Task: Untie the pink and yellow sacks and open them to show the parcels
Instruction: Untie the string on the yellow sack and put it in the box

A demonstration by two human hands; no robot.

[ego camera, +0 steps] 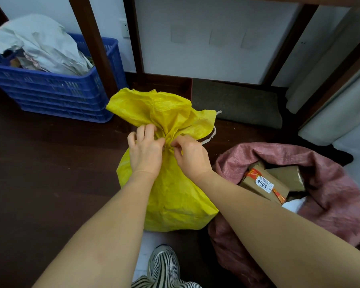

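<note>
Pinching the yellow sack (170, 192)'s tied neck with left hand (144, 151) and right hand (192, 155), yanking could tighten that knot, or tip it onto the open pink sack (337, 183).

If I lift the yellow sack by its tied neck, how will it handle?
The yellow sack is probably floppy: its woven skin creases and flares loosely above the neck that both hands pinch. It bulges full below, so it is likely fairly heavy and may sag or swing. Its smooth surface may slip.
</note>
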